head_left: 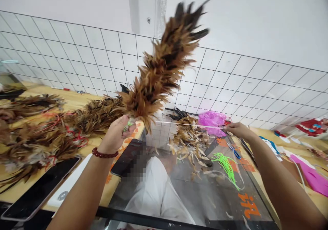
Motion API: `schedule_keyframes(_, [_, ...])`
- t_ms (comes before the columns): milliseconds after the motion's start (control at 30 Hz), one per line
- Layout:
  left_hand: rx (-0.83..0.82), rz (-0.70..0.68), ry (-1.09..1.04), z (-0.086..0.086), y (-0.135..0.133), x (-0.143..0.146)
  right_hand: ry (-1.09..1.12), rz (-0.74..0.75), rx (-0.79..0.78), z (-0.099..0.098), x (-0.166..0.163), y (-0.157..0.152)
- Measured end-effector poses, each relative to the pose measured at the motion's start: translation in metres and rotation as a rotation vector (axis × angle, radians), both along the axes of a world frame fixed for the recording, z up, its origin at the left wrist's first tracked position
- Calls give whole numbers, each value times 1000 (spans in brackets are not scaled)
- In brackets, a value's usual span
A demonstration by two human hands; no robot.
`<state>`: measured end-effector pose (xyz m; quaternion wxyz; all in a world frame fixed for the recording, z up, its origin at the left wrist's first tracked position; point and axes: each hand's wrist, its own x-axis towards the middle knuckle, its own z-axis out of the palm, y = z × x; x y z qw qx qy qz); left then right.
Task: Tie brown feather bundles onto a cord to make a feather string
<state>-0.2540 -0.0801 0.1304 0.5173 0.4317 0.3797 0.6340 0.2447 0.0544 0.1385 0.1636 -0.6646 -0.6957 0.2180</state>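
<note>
My left hand (pixel 118 131) is closed around the base of a brown feather duster (pixel 164 62), which points up and to the right; a green bit shows between the fingers. My right hand (pixel 237 129) pinches the end of a thin white string (pixel 187 124) stretched taut from the duster's base. A red bead bracelet (pixel 104 154) sits on my left wrist. Below the string lies a pile of loose feathers (pixel 189 139).
Several finished feather dusters (pixel 46 127) with red cords lie on the wooden table at left. Two phones (pixel 38 192) (pixel 128 156) rest near my left arm. Green cords (pixel 227 165), blue scissors (pixel 233 151) and a pink plastic bag (pixel 212 120) lie ahead. A wire grid (pixel 256 83) stands behind.
</note>
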Motion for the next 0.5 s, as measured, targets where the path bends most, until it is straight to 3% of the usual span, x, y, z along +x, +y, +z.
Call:
schedule_keyframes(67, [-27,11,-88,3,2,5,-91,58,-115,1,2,-8])
schedule_keyframes(133, [-58,11,-146,3,5,12,-185,168,-134,8,-8,-16])
schedule_keyframes(233, [-79,-15,-186,-2,11,28,-142,322,92,22,-58,-31])
schedule_keyframes(367, [-94,-154,-206,-5,14,62,353,449,198,21,-175,-57])
schedule_keyframes(433, [-87,-181,-207,-3,13,75,663,554,75,8,-227,-71])
schedule_keyframes(500, [-74,-143,-192,-1,13,79,893,585,-206,-8,-260,-85])
